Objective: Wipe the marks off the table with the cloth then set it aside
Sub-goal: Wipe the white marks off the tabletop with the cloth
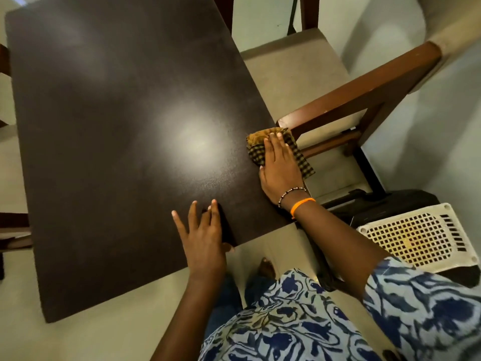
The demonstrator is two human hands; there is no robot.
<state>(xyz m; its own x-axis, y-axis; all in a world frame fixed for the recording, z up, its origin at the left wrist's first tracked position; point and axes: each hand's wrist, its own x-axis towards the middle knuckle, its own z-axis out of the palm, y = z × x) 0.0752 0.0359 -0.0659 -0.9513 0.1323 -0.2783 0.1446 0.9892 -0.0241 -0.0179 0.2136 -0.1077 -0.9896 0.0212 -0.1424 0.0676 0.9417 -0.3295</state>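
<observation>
A dark brown table (109, 142) fills the left and middle of the view, with a bright light glare near its centre. I cannot make out marks on its surface. A yellow and black checked cloth (299, 152) lies at the table's right edge and hangs partly over it. My right hand (279, 168) presses flat on the cloth, fingers together. My left hand (203, 238) rests flat on the near table edge with its fingers spread, holding nothing.
A wooden chair (364, 95) with a beige seat stands tight against the table's right side. A cream perforated plastic stool (416, 235) and a black case (385, 207) sit on the floor at the right. My foot (265, 268) shows below the table's near edge.
</observation>
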